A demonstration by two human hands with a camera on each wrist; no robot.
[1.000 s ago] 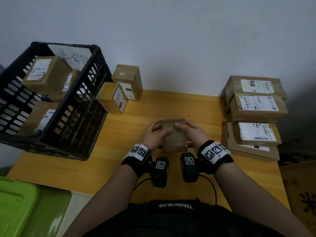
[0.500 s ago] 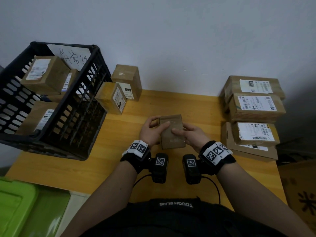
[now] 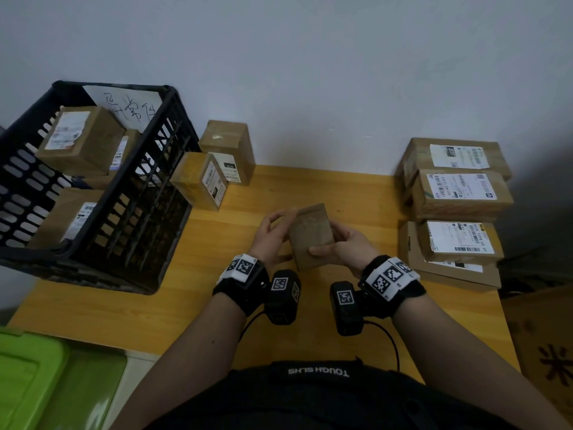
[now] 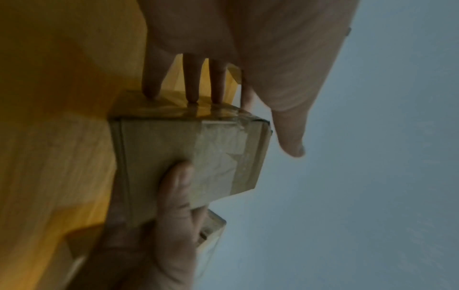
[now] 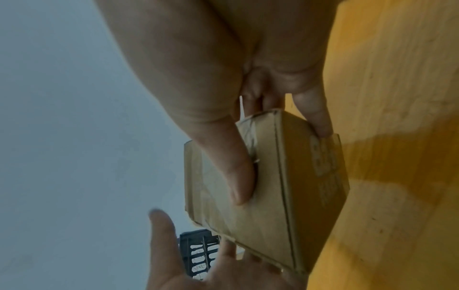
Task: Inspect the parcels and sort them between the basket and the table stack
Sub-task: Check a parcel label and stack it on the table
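Note:
A small brown taped parcel (image 3: 311,235) is held above the middle of the wooden table (image 3: 198,274), tilted up on end. My right hand (image 3: 338,246) grips it, thumb (image 5: 236,176) on the near face and fingers behind. My left hand (image 3: 273,234) is at its left side; the straight fingers (image 4: 191,84) touch one end and the thumb (image 4: 290,137) stands clear. The face towards me shows no label. The black basket (image 3: 148,212) at the left holds several labelled parcels (image 3: 80,141). The table stack (image 3: 459,200) of labelled parcels stands at the right.
Two more parcels (image 3: 201,181) (image 3: 229,147) stand between the basket and the wall. A handwritten paper sign (image 3: 130,110) leans inside the basket. A green bin (image 3: 31,373) sits below the table's left corner, and a cardboard carton (image 3: 548,352) on the floor at right.
The parcel has been turned and tilted up between my hands. My left thumb has come off its face, while my right thumb has slid lower along it.

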